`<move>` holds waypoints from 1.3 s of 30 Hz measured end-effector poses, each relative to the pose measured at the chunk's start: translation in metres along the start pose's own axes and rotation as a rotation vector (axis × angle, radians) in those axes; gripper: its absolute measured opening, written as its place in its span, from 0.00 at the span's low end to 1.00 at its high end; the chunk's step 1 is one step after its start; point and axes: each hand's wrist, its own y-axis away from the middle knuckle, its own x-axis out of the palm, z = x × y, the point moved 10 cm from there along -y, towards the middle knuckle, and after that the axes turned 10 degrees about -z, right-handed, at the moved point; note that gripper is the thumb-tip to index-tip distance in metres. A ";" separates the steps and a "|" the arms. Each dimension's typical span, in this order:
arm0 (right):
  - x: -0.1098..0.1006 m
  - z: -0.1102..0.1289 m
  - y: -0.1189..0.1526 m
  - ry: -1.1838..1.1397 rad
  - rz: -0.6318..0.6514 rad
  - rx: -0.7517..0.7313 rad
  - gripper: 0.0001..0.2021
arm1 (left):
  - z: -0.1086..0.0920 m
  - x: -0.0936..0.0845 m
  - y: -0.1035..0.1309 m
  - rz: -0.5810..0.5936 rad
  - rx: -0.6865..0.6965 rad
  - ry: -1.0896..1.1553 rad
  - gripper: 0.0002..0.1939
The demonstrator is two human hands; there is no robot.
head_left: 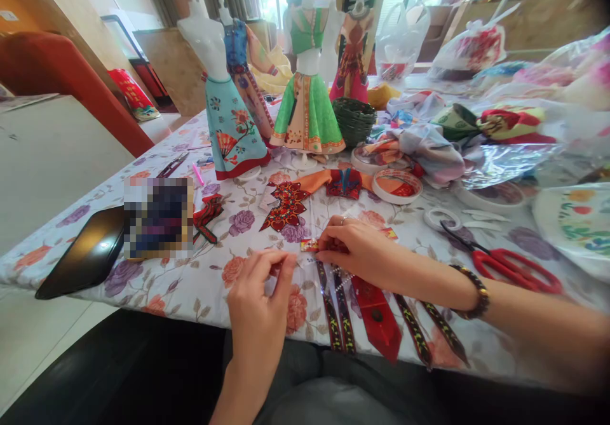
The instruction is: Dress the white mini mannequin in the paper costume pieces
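Red and black ribbon strips (376, 314) lie fanned over the near edge of the flowered tabletop (190, 285), their tails hanging off toward the lap; the right hand (355, 247) rests curled on their top ends, fingertips pressed together on a small red-and-gold scrap (309, 245); the left hand (260, 288) sits just beside it, thumb and forefinger closed in a pinch, though on what I cannot tell, something too thin or clear to make out.

Risks, as I judge them: those strips have little tabletop under them, so if the right hand lifts, the hanging weight may drag the bundle to the floor; a thin string of beads (344, 279) crosses them and could snag and pull the strips askew; whatever the left pinch holds looks tiny and would vanish on this busy cloth if dropped.

Red scissors (505, 263) lie near the right forearm, blades pointing toward the hands; a sideways sweep of that arm could knock them or catch the bracelet (476, 291); a white tape roll (442, 218) sits just beyond them. Farther back stand dress forms, a teal one (233, 129) and a green one (307, 110), on narrow bases; a long reach could tip them. At the left edge a black phone (83, 253) lies close to the drop.
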 end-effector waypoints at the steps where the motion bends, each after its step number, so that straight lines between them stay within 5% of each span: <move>1: 0.000 0.000 0.000 -0.003 0.001 0.000 0.07 | 0.004 -0.002 0.000 -0.013 -0.051 0.018 0.05; 10: 0.000 0.001 -0.001 -0.002 -0.009 -0.009 0.07 | 0.014 0.008 0.005 0.096 -0.209 0.146 0.09; 23: 0.001 -0.002 0.002 0.023 -0.045 0.000 0.13 | 0.003 0.043 -0.007 0.328 -0.032 -0.141 0.07; 32: 0.000 0.000 0.003 -0.008 -0.015 -0.008 0.11 | 0.003 0.037 -0.014 0.276 -0.026 -0.168 0.06; 39: 0.003 -0.005 0.001 -0.064 0.050 0.012 0.11 | 0.007 0.042 -0.023 0.369 -0.023 -0.309 0.06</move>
